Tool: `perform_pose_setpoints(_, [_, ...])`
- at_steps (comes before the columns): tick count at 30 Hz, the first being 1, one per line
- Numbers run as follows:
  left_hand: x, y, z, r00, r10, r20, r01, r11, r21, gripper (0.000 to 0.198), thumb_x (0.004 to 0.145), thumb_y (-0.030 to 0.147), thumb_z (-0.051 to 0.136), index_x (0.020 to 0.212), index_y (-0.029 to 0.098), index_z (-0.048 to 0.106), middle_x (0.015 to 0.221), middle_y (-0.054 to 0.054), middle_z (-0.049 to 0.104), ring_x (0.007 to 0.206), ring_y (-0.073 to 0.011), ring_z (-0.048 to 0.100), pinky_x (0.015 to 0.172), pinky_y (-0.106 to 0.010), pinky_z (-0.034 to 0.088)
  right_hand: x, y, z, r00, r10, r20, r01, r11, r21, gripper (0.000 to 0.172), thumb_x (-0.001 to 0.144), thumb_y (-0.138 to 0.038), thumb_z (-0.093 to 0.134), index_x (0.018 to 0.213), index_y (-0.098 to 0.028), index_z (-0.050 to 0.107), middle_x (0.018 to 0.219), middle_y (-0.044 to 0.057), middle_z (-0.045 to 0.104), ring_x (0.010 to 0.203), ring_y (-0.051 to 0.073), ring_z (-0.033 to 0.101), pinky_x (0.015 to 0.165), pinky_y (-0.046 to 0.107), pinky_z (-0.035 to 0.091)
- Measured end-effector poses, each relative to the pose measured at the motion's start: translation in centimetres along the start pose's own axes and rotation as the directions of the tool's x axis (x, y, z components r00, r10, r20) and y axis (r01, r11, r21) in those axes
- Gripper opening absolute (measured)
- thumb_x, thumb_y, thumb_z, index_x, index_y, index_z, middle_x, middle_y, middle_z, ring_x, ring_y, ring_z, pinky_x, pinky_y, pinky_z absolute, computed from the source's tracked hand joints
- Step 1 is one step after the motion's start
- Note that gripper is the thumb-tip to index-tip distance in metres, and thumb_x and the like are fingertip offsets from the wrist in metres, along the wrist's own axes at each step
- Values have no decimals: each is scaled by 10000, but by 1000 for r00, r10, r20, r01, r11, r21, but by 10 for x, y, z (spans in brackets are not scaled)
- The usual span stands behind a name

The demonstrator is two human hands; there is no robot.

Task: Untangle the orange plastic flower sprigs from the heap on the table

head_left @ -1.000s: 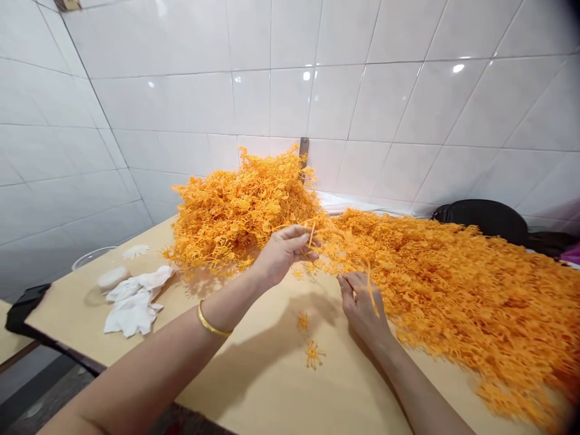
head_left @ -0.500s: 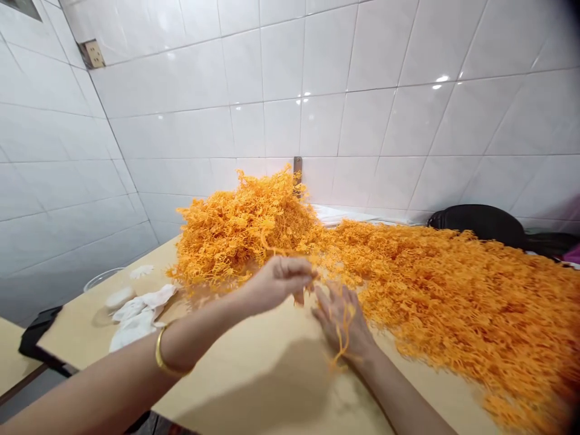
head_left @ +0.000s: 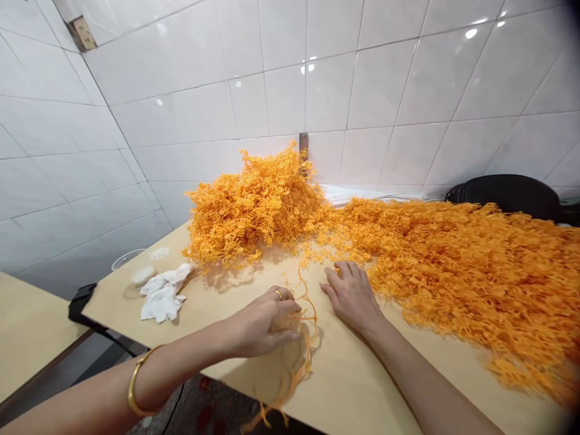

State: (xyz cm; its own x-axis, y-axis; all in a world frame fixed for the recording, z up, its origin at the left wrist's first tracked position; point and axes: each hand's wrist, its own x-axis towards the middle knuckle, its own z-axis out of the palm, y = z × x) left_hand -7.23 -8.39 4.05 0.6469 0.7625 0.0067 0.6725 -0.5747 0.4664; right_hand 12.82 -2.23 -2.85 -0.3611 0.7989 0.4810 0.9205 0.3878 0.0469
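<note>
Orange strand (head_left: 301, 290): lying on the board (head_left: 362, 386), trailing over its edge.
Left hand (head_left: 267, 320): curled against the strand; you cannot tell if it grips.
Right hand (head_left: 351, 296): open, flat on the board, just beside the strand.
Orange pile (head_left: 254, 211): behind both hands, against the tile wall (head_left: 272, 90).

A heap of tangled strands (head_left: 254, 211) sits on the desk (head_left: 122, 308) by the tile wall (head_left: 281, 96). A cloth (head_left: 162, 296) lies left of it, and more strands (head_left: 453, 260) spread right.

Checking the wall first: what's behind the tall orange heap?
Behind the orange heap, a narrow metal strip stands on white wall tiles. Its lower end and the tiles low down are covered by the heap.
</note>
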Motion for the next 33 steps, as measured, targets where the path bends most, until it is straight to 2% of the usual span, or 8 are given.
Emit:
perform_pose_setpoints(4, [-11, -8, -8, 998, -59, 35, 58, 998, 23, 254, 776, 239, 436, 999, 188, 546, 954, -85, 527, 860, -178, 492, 756, -290, 384, 0, -1, 1, 1000, -21, -10, 21, 998, 51, 193, 799, -281, 433, 893, -168, 557, 1004, 118, 497, 935, 239, 377, 760, 356, 302])
perform_pose_setpoints(14, [-16, -17, -38, 990, -100, -97, 121, 962, 243, 255, 812, 261, 373, 946, 184, 575, 917, -84, 545, 835, -184, 498, 705, -290, 366, 0, -4, 3, 998, -60, -8, 60, 991, 118, 190, 818, -257, 403, 836, -159, 564, 933, 106, 500, 892, 221, 390, 739, 337, 316])
perform_pose_setpoints(19, [-11, -13, -14, 995, -85, 49, 64, 944, 323, 363, 673, 347, 558, 1002, 194, 542, 977, -89, 515, 730, -172, 520, 623, -265, 370, 1, -6, 1, 998, -55, -3, 55, 989, 136, 167, 812, -243, 417, 810, -156, 559, 894, 96, 500, 885, 215, 390, 734, 330, 323])
perform_pose_setpoints(22, [-7, -17, 5, 986, -126, 105, 80, 929, 361, 159, 741, 237, 442, 801, 171, 573, 826, -79, 548, 636, -151, 512, 548, -245, 342, 0, -6, -1, 999, -52, 0, 51, 989, 136, 177, 821, -252, 403, 797, -158, 552, 877, 92, 499, 877, 210, 392, 732, 330, 327])
perform_pose_setpoints(25, [0, -23, -2, 995, -103, 15, 94, 948, 305, 240, 770, 149, 347, 633, 159, 544, 650, -54, 532, 580, -132, 481, 518, -229, 313, -1, -7, -2, 999, -45, 7, 43, 991, 130, 192, 830, -263, 388, 780, -162, 543, 858, 86, 500, 867, 203, 399, 729, 328, 333])
perform_pose_setpoints(28, [11, -19, -34, 984, -41, -175, 67, 987, 143, 231, 756, 155, 371, 588, 155, 530, 541, -10, 479, 513, -98, 421, 490, -208, 294, -1, -9, -2, 999, -44, 14, 42, 990, 138, 202, 836, -261, 376, 765, -163, 538, 845, 82, 505, 857, 197, 406, 719, 322, 340])
perform_pose_setpoints(31, [34, 3, -59, 932, -37, -360, 4, 996, -92, 167, 720, 186, 438, 619, 150, 565, 523, 9, 472, 493, -82, 396, 452, -193, 281, -1, -11, 0, 999, -51, 14, 48, 986, 159, 203, 834, -248, 374, 757, -163, 541, 837, 81, 513, 851, 196, 415, 717, 321, 345])
perform_pose_setpoints(33, [57, 29, -61, 909, -58, -412, -55, 965, -256, 121, 687, 177, 485, 607, 143, 571, 506, 15, 464, 485, -77, 388, 434, -190, 277, -1, -11, 2, 999, -49, 11, 46, 984, 171, 202, 827, -228, 373, 747, -167, 548, 829, 81, 521, 846, 199, 424, 718, 326, 347])
